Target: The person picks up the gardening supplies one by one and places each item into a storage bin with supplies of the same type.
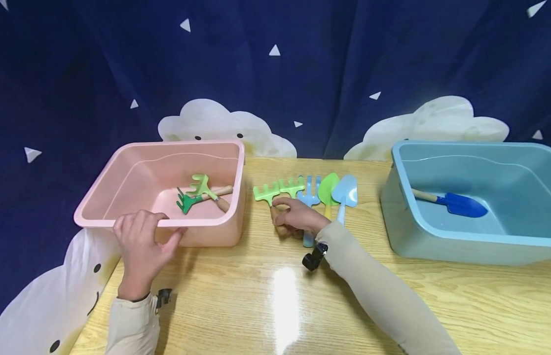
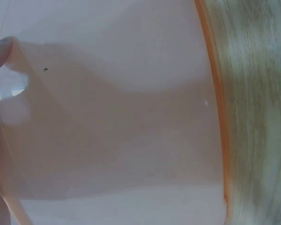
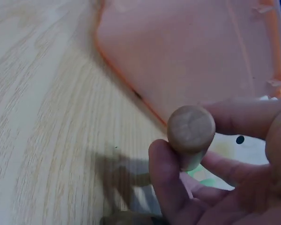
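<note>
My left hand (image 1: 139,241) grips the near rim of the pink bin (image 1: 217,234), fingers over the edge and thumb on the outer wall; the left wrist view shows mostly the bin wall (image 2: 131,126). In the middle, my right hand (image 1: 302,216) pinches the wooden handle (image 3: 191,129) of a light green hand rake (image 1: 266,191). Close beside it lie another light green rake (image 1: 292,186), a light blue hand fork (image 1: 309,197), a green trowel (image 1: 328,187) and a light blue trowel (image 1: 346,190). The right forearm and hand hide parts of their handles.
Inside the pink bin lie a dark green rake (image 1: 185,201) and a light green fork (image 1: 201,184), both wooden-handled. A blue bin (image 1: 408,246) on the right holds a dark blue trowel (image 1: 466,204). A dark blue curtain (image 1: 275,84) hangs behind the wooden table (image 1: 239,305).
</note>
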A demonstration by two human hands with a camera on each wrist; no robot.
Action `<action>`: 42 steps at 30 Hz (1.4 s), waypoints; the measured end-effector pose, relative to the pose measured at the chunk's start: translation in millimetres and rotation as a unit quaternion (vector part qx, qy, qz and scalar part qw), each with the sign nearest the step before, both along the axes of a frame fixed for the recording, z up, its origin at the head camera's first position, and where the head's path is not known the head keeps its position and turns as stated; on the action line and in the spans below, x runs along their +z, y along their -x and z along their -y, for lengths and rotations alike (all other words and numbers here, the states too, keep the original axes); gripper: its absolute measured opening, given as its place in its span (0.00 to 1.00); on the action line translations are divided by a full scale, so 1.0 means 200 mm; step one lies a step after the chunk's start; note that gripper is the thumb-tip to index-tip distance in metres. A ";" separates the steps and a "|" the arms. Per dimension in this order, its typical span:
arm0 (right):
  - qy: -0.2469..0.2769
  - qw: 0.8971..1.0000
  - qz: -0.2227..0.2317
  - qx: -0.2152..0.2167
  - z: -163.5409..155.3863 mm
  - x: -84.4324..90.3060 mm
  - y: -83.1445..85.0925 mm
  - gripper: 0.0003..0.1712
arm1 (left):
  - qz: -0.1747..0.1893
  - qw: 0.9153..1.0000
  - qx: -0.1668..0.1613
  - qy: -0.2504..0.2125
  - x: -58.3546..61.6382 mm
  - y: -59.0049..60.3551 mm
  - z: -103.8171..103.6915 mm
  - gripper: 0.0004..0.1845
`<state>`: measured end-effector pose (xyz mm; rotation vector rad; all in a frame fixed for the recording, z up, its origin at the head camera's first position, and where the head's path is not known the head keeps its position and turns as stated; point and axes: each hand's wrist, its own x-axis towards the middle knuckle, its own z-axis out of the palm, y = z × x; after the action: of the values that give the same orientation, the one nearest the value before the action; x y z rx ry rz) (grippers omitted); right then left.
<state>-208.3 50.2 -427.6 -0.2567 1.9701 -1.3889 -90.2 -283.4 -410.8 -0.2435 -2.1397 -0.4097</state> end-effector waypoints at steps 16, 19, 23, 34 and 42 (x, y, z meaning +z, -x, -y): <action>0.066 0.996 0.048 0.043 -0.04 -0.03 -0.01 0.41 | 0.000 1.000 0.004 -0.002 0.01 -0.02 0.02 0.31; 0.062 0.996 0.051 0.040 -0.03 -0.03 -0.02 0.41 | -0.004 1.000 0.005 -0.004 0.01 -0.03 0.03 0.29; 0.066 0.996 0.057 0.036 -0.02 -0.03 -0.02 0.40 | -0.007 1.000 0.003 -0.005 0.01 -0.03 0.04 0.30; 0.067 0.996 0.054 0.034 -0.05 -0.05 -0.02 0.40 | 0.004 1.000 -0.003 -0.005 0.00 -0.01 0.01 0.28; 0.067 0.996 0.048 0.036 -0.05 -0.06 -0.02 0.39 | 0.000 1.000 -0.004 -0.007 0.00 0.00 0.00 0.28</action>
<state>-203.5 61.0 -439.3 -0.3129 1.7753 -1.4615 -89.5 -283.6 -411.4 -0.2457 -2.1357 -0.4286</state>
